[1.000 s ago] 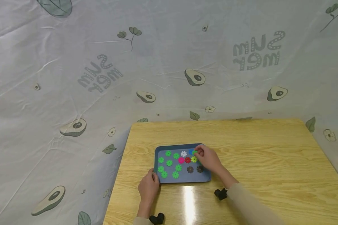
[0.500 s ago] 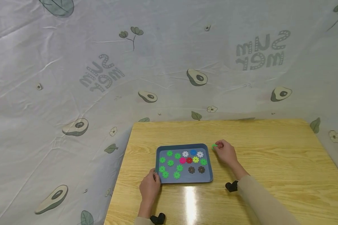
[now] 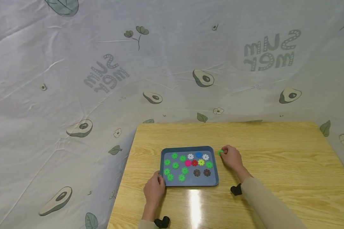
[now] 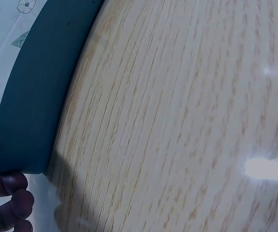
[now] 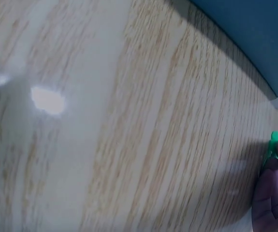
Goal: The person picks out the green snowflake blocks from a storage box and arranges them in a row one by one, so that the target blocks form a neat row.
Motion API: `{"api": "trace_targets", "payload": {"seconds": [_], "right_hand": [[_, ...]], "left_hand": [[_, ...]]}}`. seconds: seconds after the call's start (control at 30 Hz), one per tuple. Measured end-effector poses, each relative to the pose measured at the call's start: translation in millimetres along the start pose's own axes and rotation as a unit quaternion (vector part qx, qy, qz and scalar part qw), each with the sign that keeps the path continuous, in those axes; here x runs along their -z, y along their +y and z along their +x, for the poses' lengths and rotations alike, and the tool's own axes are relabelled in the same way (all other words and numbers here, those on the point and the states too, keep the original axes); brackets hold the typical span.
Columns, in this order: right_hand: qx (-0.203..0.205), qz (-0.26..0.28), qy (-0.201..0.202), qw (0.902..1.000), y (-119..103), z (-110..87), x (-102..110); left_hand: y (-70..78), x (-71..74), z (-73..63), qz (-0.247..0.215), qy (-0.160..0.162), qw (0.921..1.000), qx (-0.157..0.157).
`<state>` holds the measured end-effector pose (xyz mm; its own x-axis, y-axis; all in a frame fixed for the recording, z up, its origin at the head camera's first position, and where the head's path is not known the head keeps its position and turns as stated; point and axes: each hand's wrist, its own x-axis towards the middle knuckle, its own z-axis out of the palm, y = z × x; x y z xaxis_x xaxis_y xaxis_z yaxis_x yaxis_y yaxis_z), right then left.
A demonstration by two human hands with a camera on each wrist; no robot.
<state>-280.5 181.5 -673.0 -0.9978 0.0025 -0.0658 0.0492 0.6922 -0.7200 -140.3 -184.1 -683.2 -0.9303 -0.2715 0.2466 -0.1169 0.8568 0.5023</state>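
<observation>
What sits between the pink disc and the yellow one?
The red disc sits between the pink disc and the yellow disc, as the head view shows.

Behind the table (image 3: 275, 152) hangs a pale grey-white cloth (image 3: 172, 19), creased here and there, with horizontal and slanting fold lines. It is printed with halved avocados (image 3: 203, 78), green leaves (image 3: 202, 117), small pale flowers (image 3: 218, 111) and grey "summer" lettering (image 3: 272, 51) in mirror writing. The cloth also fills the view left of the table. The tabletop is yellowish wood grain with rounded far corners, and a bright white reflection (image 3: 195, 205) streaks its glossy near part.
</observation>
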Motion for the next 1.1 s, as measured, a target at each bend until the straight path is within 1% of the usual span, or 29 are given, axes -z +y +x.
{"api": "trace_targets", "payload": {"seconds": [0.17, 0.3, 0.47, 0.6, 0.7, 0.77, 0.9, 1.0, 1.1], "right_hand": [[0.006, -0.014, -0.003, 0.9999, 1, -0.1, 0], [0.012, -0.003, 0.0, 0.9999, -4, -5.4, 2], [0.039, 0.009, 0.007, 0.9992, -18, -18.4, 3], [0.067, 0.015, 0.002, 0.9977, -29, -29.7, 0], [0.094, 0.007, -0.01, 0.9955, -35, -36.6, -4], [0.11, -0.01, -0.022, 0.9936, -39, -40.2, -7], [0.141, -0.066, -0.058, 0.9861, -46, -44.2, -10], [0.155, -0.121, -0.08, 0.9772, -51, -45.5, -12], [0.16, -0.168, -0.096, 0.9679, -55, -45.7, -14]], "left_hand": [[-1.1, -1.2, -0.5, 0.002, -0.003, 1.0, 0.003], [-1.5, -2.0, -0.8, 0.0, -0.002, 1.0, -0.001], [-2.4, -1.3, -1.1, -0.006, 0.005, 1.0, -0.004], [-2.8, -0.9, -0.9, -0.007, 0.0, 1.0, 0.002], [-2.6, -0.3, -0.4, -0.009, -0.009, 0.9999, 0.008], [-2.5, -0.3, -0.3, -0.009, -0.013, 0.9998, 0.012], [-2.9, -0.1, 0.3, -0.01, -0.019, 0.9996, 0.016], [-3.0, -0.1, 0.0, -0.01, -0.022, 0.9996, 0.017], [-3.2, 0.2, -0.4, -0.01, -0.021, 0.9996, 0.015]]}}
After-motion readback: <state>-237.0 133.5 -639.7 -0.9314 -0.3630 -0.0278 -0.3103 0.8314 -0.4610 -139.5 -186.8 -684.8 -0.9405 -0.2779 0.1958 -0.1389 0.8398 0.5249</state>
